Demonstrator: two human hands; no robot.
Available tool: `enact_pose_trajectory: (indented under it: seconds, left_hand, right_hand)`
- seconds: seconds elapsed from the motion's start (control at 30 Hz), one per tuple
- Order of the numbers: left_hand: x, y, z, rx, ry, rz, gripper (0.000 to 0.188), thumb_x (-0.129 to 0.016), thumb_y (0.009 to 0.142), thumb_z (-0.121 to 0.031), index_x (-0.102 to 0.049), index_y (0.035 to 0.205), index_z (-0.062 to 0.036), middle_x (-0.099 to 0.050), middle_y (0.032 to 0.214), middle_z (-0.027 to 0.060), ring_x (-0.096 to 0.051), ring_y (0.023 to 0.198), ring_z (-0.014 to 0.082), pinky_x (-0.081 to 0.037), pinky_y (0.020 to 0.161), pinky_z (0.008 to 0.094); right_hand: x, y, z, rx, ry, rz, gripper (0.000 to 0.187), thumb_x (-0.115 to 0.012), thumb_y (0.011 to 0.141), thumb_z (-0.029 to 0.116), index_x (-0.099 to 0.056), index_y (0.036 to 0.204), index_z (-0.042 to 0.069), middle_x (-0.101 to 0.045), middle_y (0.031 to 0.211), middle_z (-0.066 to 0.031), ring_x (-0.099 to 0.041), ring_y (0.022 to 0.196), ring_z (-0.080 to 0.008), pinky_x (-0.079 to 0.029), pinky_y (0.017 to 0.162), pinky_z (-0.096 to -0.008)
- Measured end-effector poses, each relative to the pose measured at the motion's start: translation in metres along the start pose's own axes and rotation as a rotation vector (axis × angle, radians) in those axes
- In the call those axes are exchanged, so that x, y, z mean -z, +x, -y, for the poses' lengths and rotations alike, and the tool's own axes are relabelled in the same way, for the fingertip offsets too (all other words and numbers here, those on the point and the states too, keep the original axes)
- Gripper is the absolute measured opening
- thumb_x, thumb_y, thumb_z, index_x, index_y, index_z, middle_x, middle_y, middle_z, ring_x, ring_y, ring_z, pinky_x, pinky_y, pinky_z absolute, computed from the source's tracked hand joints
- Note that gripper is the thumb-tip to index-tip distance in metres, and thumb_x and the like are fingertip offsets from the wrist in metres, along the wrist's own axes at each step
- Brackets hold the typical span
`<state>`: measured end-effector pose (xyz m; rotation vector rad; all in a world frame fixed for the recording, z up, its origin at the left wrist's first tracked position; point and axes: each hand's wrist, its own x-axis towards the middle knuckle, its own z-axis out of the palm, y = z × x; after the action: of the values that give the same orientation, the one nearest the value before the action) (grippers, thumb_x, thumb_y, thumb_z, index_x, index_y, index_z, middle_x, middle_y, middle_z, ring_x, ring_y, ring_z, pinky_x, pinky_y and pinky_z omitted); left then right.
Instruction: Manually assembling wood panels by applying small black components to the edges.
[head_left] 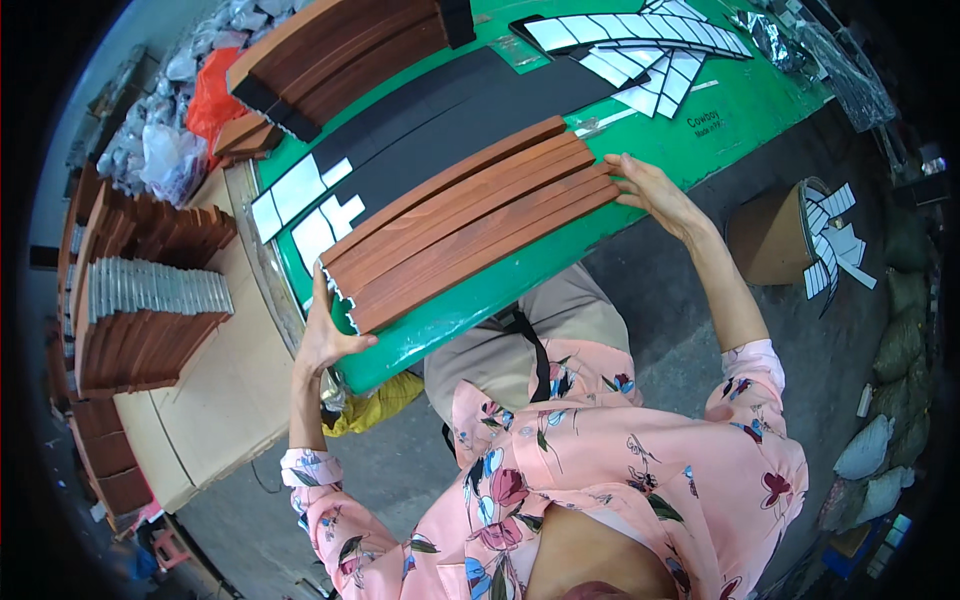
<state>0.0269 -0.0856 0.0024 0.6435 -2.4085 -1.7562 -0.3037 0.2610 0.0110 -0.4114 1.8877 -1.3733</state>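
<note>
A row of reddish-brown wooden slats [470, 225] lies side by side on the green tabletop, slanting up to the right. White notched edges show at their left ends. My left hand [325, 335] is against those left ends, fingers stretched along them and thumb spread out by the near corner. At the opposite ends, my right hand [650, 190] has its fingers extended and apart, fingertips touching or very close to the wood. Neither hand is wrapped round a slat. Black sheets [430, 135] lie beyond the slats, with white adhesive-looking pieces [320, 215] at their left.
Another block of brown slats [350, 60] with black ends stands at the far left of the green table [440, 340]. White strips [640, 45] lie far right. Stacked slats [150, 350] fill the left side bench. A bin [765, 240] with white scraps stands on the right floor.
</note>
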Motion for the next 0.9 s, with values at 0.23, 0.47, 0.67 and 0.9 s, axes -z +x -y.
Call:
enact_pose_trajectory:
  seconds: [0.23,0.47,0.67,0.9]
  left_hand:
    - [-0.009,-0.001,0.007,0.051,-0.119,0.007,0.155,-0.092,0.038,-0.041,0.014,0.145,-0.0063,-0.011,0.151,0.0176,-0.015,0.139,0.0275,-0.015,0.113,0.0406]
    - [-0.031,0.005,0.033,0.396,-0.458,-0.364,0.105,-0.052,0.075,-0.073,0.000,0.149,-0.0178,-0.013,0.153,0.0056,-0.020,0.138,0.0252,-0.019,0.111,0.0445]
    - [-0.089,0.007,0.004,-0.120,-0.530,-0.678,0.096,-0.023,0.079,-0.079,-0.007,0.149,-0.0147,-0.021,0.151,0.0061,-0.023,0.137,0.0235,-0.017,0.112,0.0436]
    - [-0.082,0.010,0.027,-0.080,-0.658,-0.595,0.102,-0.027,0.077,-0.081,-0.011,0.148,-0.0078,-0.018,0.152,0.0064,-0.021,0.138,0.0229,-0.017,0.112,0.0408]
  right_hand:
    - [-0.009,0.028,-0.045,0.396,0.188,-0.200,0.073,-0.029,0.094,0.059,-0.039,0.135,0.000,-0.039,0.140,-0.0163,-0.031,0.133,-0.0262,-0.027,0.109,-0.0420]
    - [-0.030,0.066,-0.012,0.531,0.136,-0.020,0.090,-0.018,0.085,0.074,-0.025,0.144,0.007,-0.028,0.148,-0.0126,-0.021,0.139,-0.0265,-0.015,0.114,-0.0410]
    - [-0.019,0.072,-0.021,0.510,0.043,0.073,0.095,-0.013,0.081,0.078,-0.024,0.145,0.009,-0.028,0.149,-0.0088,-0.020,0.139,-0.0253,-0.013,0.114,-0.0396]
    - [-0.028,0.075,-0.025,0.583,0.150,0.035,0.087,-0.015,0.088,0.071,-0.029,0.142,0.005,-0.035,0.145,-0.0102,-0.026,0.137,-0.0251,-0.017,0.113,-0.0368]
